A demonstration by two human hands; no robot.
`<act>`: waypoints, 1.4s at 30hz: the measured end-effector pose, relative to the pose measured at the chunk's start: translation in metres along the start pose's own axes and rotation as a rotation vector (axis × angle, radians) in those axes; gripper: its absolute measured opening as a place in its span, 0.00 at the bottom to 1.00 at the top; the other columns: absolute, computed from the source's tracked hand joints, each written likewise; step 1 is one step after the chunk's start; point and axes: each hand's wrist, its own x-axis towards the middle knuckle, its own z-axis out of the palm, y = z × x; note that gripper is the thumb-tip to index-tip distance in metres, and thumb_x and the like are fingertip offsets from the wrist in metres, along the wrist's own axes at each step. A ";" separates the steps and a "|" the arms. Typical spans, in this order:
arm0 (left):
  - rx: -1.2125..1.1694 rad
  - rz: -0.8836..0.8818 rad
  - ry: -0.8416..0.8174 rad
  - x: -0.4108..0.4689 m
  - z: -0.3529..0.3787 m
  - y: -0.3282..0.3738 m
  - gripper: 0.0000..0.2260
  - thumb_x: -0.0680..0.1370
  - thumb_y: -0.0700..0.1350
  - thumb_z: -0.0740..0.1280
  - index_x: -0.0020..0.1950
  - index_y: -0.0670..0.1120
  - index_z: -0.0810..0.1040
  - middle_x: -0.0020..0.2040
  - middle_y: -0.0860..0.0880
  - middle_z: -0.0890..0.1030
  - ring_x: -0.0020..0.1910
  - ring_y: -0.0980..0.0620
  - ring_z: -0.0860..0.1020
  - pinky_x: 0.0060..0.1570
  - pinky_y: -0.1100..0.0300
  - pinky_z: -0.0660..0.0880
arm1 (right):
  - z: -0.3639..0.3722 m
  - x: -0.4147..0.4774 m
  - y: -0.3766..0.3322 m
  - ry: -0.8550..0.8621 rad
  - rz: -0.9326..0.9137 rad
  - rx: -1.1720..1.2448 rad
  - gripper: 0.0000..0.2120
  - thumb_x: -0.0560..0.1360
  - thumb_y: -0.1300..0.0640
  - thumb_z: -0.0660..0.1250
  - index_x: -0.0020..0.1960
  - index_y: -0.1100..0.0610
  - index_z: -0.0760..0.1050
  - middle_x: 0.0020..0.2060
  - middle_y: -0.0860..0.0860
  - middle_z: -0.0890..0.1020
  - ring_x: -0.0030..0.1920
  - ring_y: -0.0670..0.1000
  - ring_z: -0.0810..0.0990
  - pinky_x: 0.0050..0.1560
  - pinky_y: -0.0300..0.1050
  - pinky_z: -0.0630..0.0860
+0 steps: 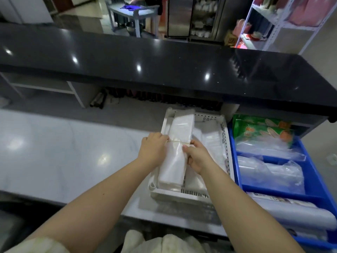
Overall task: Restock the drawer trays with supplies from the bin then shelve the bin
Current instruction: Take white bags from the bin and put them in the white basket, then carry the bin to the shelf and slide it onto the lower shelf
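We've got both hands on a bundle of clear plastic bags (pixel 173 157) over the white basket (pixel 191 195) on the counter (pixel 63 152). Our left hand (pixel 154 147) pinches the rubber band (pixel 179 142) at its edge; our right hand (pixel 197 157) grips the bundle's side. Beside us, the blue tray (pixel 310 181) holds what look like more bags.

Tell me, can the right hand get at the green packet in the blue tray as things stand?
Probably yes, once freed. The green packet lies uncovered at the far end of the blue tray, beside the right hand. But that hand and the left hand both have their grip on the bundle of clear bags.
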 end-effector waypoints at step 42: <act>0.278 -0.857 0.524 -0.669 -0.224 -0.441 0.14 0.71 0.46 0.67 0.56 0.53 0.79 0.53 0.51 0.80 0.56 0.46 0.74 0.53 0.51 0.65 | 0.574 -0.392 0.315 -0.827 -1.419 -1.582 0.17 0.71 0.59 0.68 0.59 0.51 0.75 0.54 0.51 0.78 0.58 0.57 0.71 0.56 0.53 0.70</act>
